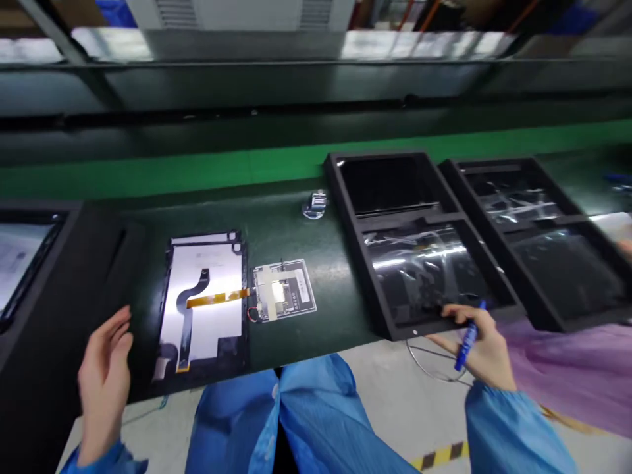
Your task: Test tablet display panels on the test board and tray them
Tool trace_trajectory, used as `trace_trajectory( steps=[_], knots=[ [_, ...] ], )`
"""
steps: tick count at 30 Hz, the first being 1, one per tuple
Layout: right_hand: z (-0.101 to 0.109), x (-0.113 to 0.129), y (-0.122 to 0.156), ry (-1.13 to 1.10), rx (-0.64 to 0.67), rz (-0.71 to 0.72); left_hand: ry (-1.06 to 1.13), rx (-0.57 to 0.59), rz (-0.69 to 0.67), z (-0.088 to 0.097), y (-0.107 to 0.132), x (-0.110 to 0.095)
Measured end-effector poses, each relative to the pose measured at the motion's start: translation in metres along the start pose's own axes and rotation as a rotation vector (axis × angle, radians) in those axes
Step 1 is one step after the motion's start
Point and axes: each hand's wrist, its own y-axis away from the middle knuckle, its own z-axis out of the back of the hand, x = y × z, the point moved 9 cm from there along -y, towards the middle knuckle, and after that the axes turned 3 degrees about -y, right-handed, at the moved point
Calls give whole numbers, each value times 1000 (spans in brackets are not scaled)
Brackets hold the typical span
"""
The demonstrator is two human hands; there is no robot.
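Observation:
My left hand (105, 375) is open and holds nothing, its fingers half bent beside a black foam block at the left. To its right lies a tablet display panel (217, 329), back side up, with an orange flex cable (217, 299) running to a small circuit board with a battery-like label (286, 291). My right hand (481, 345) is closed around a blue marker pen (467, 343). Its fingertips are at the front edge of a black two-compartment foam tray (372, 289), where dark glossy panels (429, 270) lie under clear film.
A second black tray (548, 316) stands at the right, near a co-worker's purple garment (563, 375) and partly visible hand (625, 247). A small metallic object (315, 204) sits on the green bench (276, 217). At the left, another black foam tray (64, 283) holds a lit-looking panel.

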Motion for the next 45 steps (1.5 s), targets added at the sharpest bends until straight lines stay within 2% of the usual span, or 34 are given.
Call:
trace_trajectory(
  steps=[2, 3, 6, 7, 8, 10, 11, 13, 15, 18, 22, 25, 27, 30, 32, 34, 36, 38, 42, 45],
  knots=[
    [2, 7, 4, -81, -21, -80, 147, 14, 36, -8, -9, -13],
    [4, 18, 5, -146, -74, -98, 234, 51, 50, -16, -10, -19],
    [10, 75, 8, -283, -343, -77, 374, 129, 89, -40, -4, -32],
    [0, 97, 6, -287, -346, -78, 386, 133, 102, -45, 1, -34],
    [-25, 121, 0, -317, -202, -70, 388, 126, 107, -50, 6, -36],
    [-93, 172, -6, -413, 229, 15, 413, 112, 100, -59, 19, -42],
    [-118, 195, -6, -447, 343, 108, 422, 111, 87, -64, 26, -46],
    [-159, 227, -5, -431, 470, 262, 425, 115, 45, -73, 39, -55],
    [-189, 242, -5, -389, 530, 375, 401, 164, 8, -80, 47, -66],
    [-218, 248, -7, -345, 590, 434, 225, 306, -69, -85, 44, -89],
    [-232, 250, -12, -395, 694, 417, -182, 297, -348, -83, 14, -140],
    [-233, 249, -16, -613, 818, 311, -403, 349, -539, -108, -1, -171],
    [-229, 245, -19, -791, 857, 210, -500, 412, -601, -130, -6, -179],
    [-218, 235, -24, -1018, 809, 93, -508, 550, -618, -156, -5, -181],
    [-211, 229, -26, -1119, 772, 52, -406, 700, -554, -166, -2, -180],
    [-208, 227, -26, -1179, 759, 27, -211, 883, -429, -169, 4, -180],
    [-206, 227, -26, -1208, 754, 8, 27, 1039, -307, -167, 12, -184],
    [-204, 230, -26, -1221, 755, 3, 244, 1142, -222, -160, 21, -190],
    [-201, 237, -26, -1231, 749, -8, 547, 1226, 48, -155, 34, -183],
    [-199, 238, -28, -1180, 668, -17, 607, 1179, 213, -157, 37, -173]
  ],
)
